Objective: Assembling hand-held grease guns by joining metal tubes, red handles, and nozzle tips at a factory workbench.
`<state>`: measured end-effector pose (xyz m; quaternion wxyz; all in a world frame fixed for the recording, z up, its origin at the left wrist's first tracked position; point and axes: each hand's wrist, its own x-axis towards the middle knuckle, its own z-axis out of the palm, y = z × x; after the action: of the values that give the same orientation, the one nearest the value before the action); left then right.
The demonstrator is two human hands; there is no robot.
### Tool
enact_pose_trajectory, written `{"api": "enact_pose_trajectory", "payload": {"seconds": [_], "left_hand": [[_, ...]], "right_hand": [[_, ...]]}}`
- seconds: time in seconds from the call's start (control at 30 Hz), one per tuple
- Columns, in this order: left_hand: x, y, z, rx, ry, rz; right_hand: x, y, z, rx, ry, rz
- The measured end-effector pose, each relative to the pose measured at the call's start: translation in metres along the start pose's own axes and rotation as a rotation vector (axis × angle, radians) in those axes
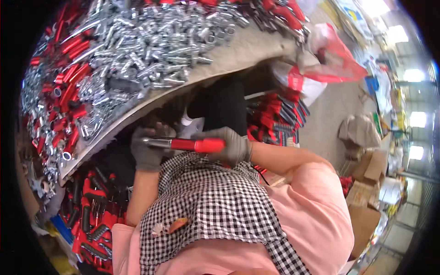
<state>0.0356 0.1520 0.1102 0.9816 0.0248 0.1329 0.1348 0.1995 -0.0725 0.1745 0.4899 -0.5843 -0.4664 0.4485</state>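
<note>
Head view, sole camera. Red-and-silver rod-shaped tool [183, 145], smooth and glossy, spans the gap between two gloved hands, above a black-and-white checked cloth apron [206, 201]. Long axis runs roughly 9 to 3 o'clock, silver metal end at 9, red end at 3.

Left hand [147, 153], grey knit glove: silver end overlaps its palm; from here the tool extends toward 3 o'clock. Fingers point up, blurred; cannot tell whether they are clamped. Right hand [234, 145], matching glove: fingers appear bent round the far side, clamped on the red end; the tool extends from it toward 9. Red end is nearer the right hand, silver end the left.

Heap of loose silver metal cylinders [142, 46] at 11 o'clock on a pale beige bench [238, 52].

Labels: none legible on the tool. Red-and-white plastic bag [337, 62] at 2 o'clock; no readable lettering.
</note>
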Motion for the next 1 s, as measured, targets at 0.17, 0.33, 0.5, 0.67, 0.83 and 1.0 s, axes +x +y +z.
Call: {"api": "enact_pose_trajectory", "payload": {"seconds": [0.17, 0.33, 0.5, 0.67, 0.83, 1.0], "left_hand": [[-0.017, -0.034, 0.117, 0.733, -0.235, 0.538], [0.019, -0.044, 0.176, 0.908, -0.939, 0.126], [0.026, -0.032, 0.136, 1.101, -0.356, 0.361], [0.011, -0.049, 0.093, 1.272, -0.138, 0.211], [0.012, -0.072, 0.095, 1.445, 0.035, 0.002], [0.018, -0.089, 0.098, 1.543, 0.019, -0.167]], "right_hand": [[-0.046, 0.033, -0.018, 1.558, -0.134, 0.631], [-0.063, 0.038, -0.023, 1.687, -0.399, 0.341], [-0.141, -0.081, -0.101, 0.514, 0.499, 0.242], [-0.190, -0.126, -0.107, -0.466, 0.665, 0.517], [-0.139, -0.020, -0.094, -0.629, 0.694, 0.863], [-0.106, 0.106, -0.085, -1.228, 0.562, 0.743]]}}
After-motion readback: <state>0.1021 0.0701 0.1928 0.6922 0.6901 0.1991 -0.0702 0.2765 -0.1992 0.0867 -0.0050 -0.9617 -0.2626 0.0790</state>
